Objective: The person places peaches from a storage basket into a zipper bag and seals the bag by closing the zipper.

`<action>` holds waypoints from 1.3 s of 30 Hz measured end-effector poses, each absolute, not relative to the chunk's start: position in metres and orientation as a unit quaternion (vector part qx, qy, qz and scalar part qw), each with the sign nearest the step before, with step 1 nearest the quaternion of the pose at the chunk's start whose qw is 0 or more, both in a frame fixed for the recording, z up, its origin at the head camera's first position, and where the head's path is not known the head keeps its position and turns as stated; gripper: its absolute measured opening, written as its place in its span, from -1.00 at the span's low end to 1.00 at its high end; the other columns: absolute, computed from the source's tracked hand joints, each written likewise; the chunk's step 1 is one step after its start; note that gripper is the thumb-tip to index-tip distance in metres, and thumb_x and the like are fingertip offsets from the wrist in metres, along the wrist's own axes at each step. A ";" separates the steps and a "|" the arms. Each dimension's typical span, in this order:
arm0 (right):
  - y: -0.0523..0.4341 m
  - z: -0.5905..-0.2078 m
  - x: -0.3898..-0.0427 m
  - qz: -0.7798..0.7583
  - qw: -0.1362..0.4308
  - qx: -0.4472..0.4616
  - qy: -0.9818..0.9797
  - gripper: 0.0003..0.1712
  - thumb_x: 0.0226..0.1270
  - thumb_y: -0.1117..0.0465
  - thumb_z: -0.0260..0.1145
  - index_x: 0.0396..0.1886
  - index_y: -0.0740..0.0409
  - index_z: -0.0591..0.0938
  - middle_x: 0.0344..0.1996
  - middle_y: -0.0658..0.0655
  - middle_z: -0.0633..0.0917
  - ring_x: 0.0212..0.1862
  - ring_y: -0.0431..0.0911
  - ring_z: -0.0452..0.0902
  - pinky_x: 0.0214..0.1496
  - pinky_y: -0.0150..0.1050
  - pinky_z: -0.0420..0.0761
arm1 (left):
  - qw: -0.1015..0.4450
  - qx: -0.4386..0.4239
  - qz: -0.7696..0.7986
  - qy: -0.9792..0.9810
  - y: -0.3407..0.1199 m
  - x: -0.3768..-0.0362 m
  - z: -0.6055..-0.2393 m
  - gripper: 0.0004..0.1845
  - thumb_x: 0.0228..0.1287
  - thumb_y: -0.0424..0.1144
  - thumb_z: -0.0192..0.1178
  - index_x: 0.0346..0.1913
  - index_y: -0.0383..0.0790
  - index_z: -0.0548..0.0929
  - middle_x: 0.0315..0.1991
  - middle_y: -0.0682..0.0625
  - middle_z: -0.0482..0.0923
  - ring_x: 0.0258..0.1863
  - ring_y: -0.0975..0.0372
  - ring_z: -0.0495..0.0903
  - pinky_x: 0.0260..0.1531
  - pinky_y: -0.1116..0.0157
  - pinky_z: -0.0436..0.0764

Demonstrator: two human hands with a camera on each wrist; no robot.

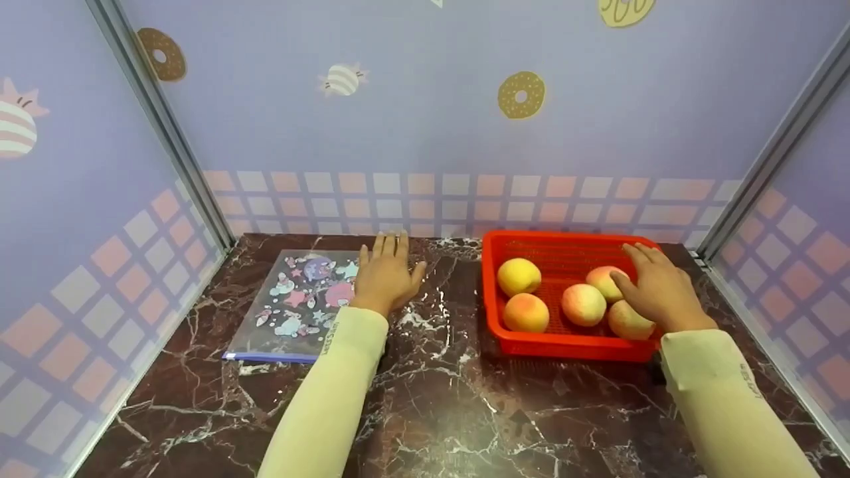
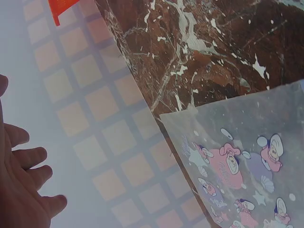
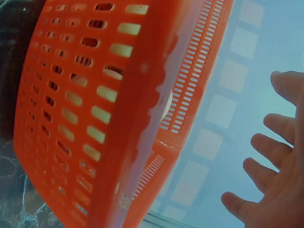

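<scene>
My left hand (image 1: 387, 277), fingers straight and spread, is over the right edge of a clear plastic zip pouch (image 1: 292, 312) printed with cartoon figures and stars. In the left wrist view its fingers (image 2: 35, 173) show at the left, holding nothing. The pouch lies flat, its blue slider edge (image 1: 269, 357) toward me. My right hand (image 1: 664, 292) extends over the right side of a red plastic basket (image 1: 571, 348), with nothing in its grasp. Several peaches (image 1: 584, 305) lie in the basket; the right hand partly covers one. The right wrist view shows the basket's slotted wall (image 3: 71, 95) beside spread fingers (image 3: 270, 149).
A dark red marbled tabletop (image 1: 438, 411) carries the pouch at left and the basket at right. Lilac panels with a checked band (image 1: 422, 199) stand behind and on both sides, joined by metal corner posts (image 1: 166, 126).
</scene>
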State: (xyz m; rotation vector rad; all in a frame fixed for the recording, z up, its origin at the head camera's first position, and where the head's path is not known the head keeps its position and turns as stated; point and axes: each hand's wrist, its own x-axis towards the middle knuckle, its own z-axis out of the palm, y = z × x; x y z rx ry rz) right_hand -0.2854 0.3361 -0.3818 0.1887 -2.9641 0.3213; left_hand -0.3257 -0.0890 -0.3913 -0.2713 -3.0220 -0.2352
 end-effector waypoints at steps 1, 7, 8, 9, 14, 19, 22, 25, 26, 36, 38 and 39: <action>0.337 -0.382 -0.285 0.106 0.078 0.063 -0.989 -0.20 0.48 -0.16 -0.02 0.47 0.30 0.15 0.43 0.46 0.17 0.42 0.39 0.05 0.21 0.50 0.16 | 0.048 -0.089 -0.080 -0.992 -0.088 -0.326 -0.391 -0.19 0.44 0.26 -0.36 0.55 -0.15 -0.16 0.56 -0.19 -0.16 0.56 -0.04 -0.20 0.48 -0.08 -0.18; 0.344 -0.385 -0.282 0.102 0.087 0.062 -0.989 -0.19 0.48 -0.17 -0.04 0.45 0.34 0.17 0.40 0.49 0.21 0.41 0.38 0.08 0.19 0.49 0.21 | 0.049 -0.090 -0.092 -0.990 -0.081 -0.325 -0.391 -0.20 0.44 0.26 -0.35 0.55 -0.14 -0.16 0.55 -0.20 -0.13 0.55 -0.04 -0.16 0.49 -0.06 -0.10; 0.345 -0.385 -0.282 0.102 0.088 0.061 -0.989 -0.18 0.48 -0.18 -0.04 0.45 0.35 0.18 0.40 0.49 0.21 0.41 0.38 0.08 0.19 0.49 0.21 | 0.052 -0.091 -0.093 -0.990 -0.080 -0.325 -0.391 -0.20 0.44 0.26 -0.35 0.55 -0.14 -0.15 0.55 -0.20 -0.11 0.55 -0.04 -0.15 0.49 -0.06 -0.09; 0.346 -0.385 -0.282 0.103 0.086 0.059 -0.989 -0.18 0.48 -0.19 -0.05 0.45 0.35 0.17 0.40 0.49 0.21 0.41 0.38 0.08 0.18 0.50 0.20 | 0.054 -0.091 -0.093 -0.990 -0.079 -0.325 -0.391 -0.20 0.44 0.26 -0.34 0.55 -0.13 -0.14 0.55 -0.19 -0.10 0.55 -0.04 -0.13 0.49 -0.06 -0.08; 0.351 -0.386 -0.280 0.106 0.079 0.052 -0.990 -0.16 0.47 -0.21 -0.06 0.45 0.35 0.17 0.39 0.50 0.21 0.39 0.40 0.08 0.18 0.51 0.18 | 0.059 -0.096 -0.089 -0.990 -0.072 -0.325 -0.390 -0.21 0.45 0.24 -0.32 0.55 -0.14 -0.11 0.55 -0.19 -0.07 0.54 -0.04 -0.09 0.49 -0.04 -0.05; 0.356 -0.391 -0.276 0.106 0.074 0.053 -0.990 -0.17 0.48 -0.18 -0.03 0.45 0.36 0.17 0.37 0.52 0.22 0.38 0.42 0.09 0.18 0.50 0.19 | 0.056 -0.100 -0.090 -0.989 -0.068 -0.324 -0.392 -0.21 0.44 0.25 -0.33 0.55 -0.15 -0.10 0.54 -0.19 -0.04 0.54 -0.05 -0.07 0.48 -0.05 -0.03; 0.359 -0.394 -0.274 0.110 0.071 0.051 -0.990 -0.19 0.47 -0.14 -0.01 0.44 0.38 0.18 0.37 0.53 0.22 0.37 0.43 0.09 0.21 0.48 0.19 | 0.050 -0.100 -0.093 -0.989 -0.065 -0.323 -0.393 -0.21 0.44 0.26 -0.33 0.55 -0.13 -0.10 0.54 -0.18 -0.04 0.53 -0.06 -0.05 0.47 -0.08 -0.02; 0.364 -0.396 -0.273 0.120 0.067 0.047 -0.989 -0.19 0.47 -0.14 0.00 0.44 0.39 0.18 0.36 0.54 0.21 0.35 0.45 0.10 0.22 0.48 0.17 | 0.051 -0.100 -0.099 -0.989 -0.063 -0.323 -0.393 -0.21 0.43 0.26 -0.31 0.55 -0.12 -0.07 0.54 -0.17 -0.02 0.52 -0.08 -0.02 0.45 -0.12 0.00; 0.365 -0.396 -0.273 0.122 0.066 0.045 -0.989 -0.18 0.48 -0.15 -0.01 0.44 0.39 0.18 0.36 0.54 0.21 0.34 0.46 0.11 0.23 0.48 0.16 | 0.051 -0.100 -0.101 -0.988 -0.062 -0.323 -0.393 -0.21 0.43 0.27 -0.31 0.55 -0.12 -0.07 0.54 -0.17 -0.02 0.52 -0.08 -0.01 0.45 -0.12 0.00; 0.378 -0.400 -0.270 0.124 0.069 0.035 -0.989 -0.19 0.48 -0.15 -0.03 0.42 0.41 0.19 0.34 0.55 0.23 0.31 0.48 0.14 0.22 0.48 0.17 | 0.050 -0.105 -0.113 -0.987 -0.056 -0.321 -0.394 -0.22 0.46 0.24 -0.32 0.55 -0.14 -0.09 0.53 -0.17 0.01 0.51 -0.09 0.01 0.45 -0.09 0.04; 0.379 -0.401 -0.269 0.124 0.069 0.032 -0.989 -0.19 0.47 -0.16 -0.03 0.42 0.41 0.19 0.34 0.55 0.24 0.31 0.47 0.14 0.20 0.49 0.17 | 0.054 -0.107 -0.116 -0.986 -0.055 -0.320 -0.395 -0.23 0.46 0.22 -0.32 0.55 -0.14 -0.08 0.52 -0.17 0.04 0.51 -0.08 0.04 0.45 -0.09 0.06; 0.380 -0.401 -0.269 0.125 0.070 0.031 -0.989 -0.19 0.47 -0.15 -0.02 0.42 0.41 0.19 0.34 0.55 0.24 0.31 0.47 0.14 0.20 0.49 0.17 | 0.055 -0.108 -0.116 -0.986 -0.054 -0.320 -0.396 -0.24 0.46 0.22 -0.32 0.55 -0.14 -0.07 0.52 -0.17 0.06 0.50 -0.08 0.05 0.45 -0.09 0.07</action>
